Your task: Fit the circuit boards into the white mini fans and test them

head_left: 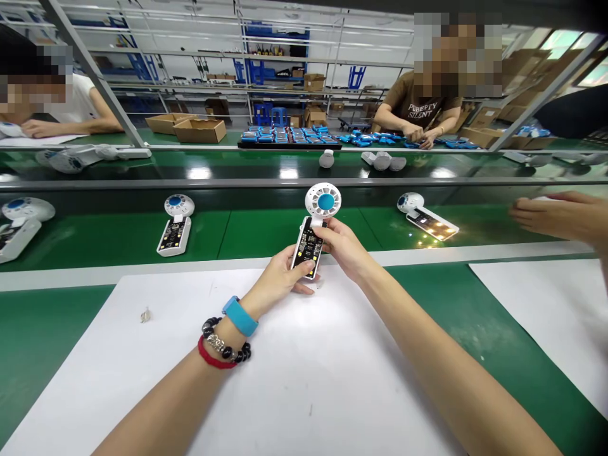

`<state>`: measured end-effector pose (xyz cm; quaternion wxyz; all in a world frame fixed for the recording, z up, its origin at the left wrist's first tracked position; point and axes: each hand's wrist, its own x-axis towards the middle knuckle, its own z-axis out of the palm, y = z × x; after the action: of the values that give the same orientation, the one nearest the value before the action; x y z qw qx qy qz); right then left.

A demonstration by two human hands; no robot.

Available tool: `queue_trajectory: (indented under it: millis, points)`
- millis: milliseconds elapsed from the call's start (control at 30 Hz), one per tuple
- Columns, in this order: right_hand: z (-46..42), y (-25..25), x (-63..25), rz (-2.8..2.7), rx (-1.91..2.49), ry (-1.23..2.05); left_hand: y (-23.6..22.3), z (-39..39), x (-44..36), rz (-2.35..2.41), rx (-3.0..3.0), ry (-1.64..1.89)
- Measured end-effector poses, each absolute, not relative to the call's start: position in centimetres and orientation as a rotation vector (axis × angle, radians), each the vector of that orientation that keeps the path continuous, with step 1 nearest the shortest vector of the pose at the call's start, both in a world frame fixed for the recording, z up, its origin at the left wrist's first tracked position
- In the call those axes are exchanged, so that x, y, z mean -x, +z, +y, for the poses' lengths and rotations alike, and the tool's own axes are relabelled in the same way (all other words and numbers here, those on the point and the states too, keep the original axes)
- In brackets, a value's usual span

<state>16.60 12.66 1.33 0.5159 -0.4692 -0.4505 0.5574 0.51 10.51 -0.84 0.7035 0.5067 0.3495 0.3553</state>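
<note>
Held between both hands is a white handheld fan [323,201] with a blue round centre and a bare black circuit board showing in its handle. My left hand [287,271] grips the lower end of the handle, thumb on the board's bottom. Near the neck, below the fan head, my right hand [344,247] pinches the handle's upper part with its thumb over the board. The fan is tilted, head up, above the far edge of a white sheet [294,380]. Fingers behind the handle are partly hidden.
Similar open fans lie beyond the sheet: one [175,225] left, one [427,216] right with lit lights, another [21,225] far left. A small clear scrap [145,315] lies on the sheet. A co-worker's hand [560,215] reaches in from the right. Two people work across the line.
</note>
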Motion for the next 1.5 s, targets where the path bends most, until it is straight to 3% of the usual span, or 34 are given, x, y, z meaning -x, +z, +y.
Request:
queue_trajectory:
  millis: [867,1033,1267,1500]
  points:
    - [12.5,0.7,-15.9,-1.172,1.18,1.143,-1.1,10.1,-0.6,0.826,-1.256,0.779]
    - [12.4,1.3,-16.2,-1.242,1.173,1.205,-0.5,9.9,-0.8,0.78,-1.158,0.746]
    - [11.2,-0.4,-13.8,-1.437,1.036,1.455,-1.1,10.9,-0.7,0.975,-0.986,1.085]
    - [9.3,-1.6,-11.6,-1.615,1.098,0.937,-1.3,11.3,-0.3,1.037,-1.102,1.425]
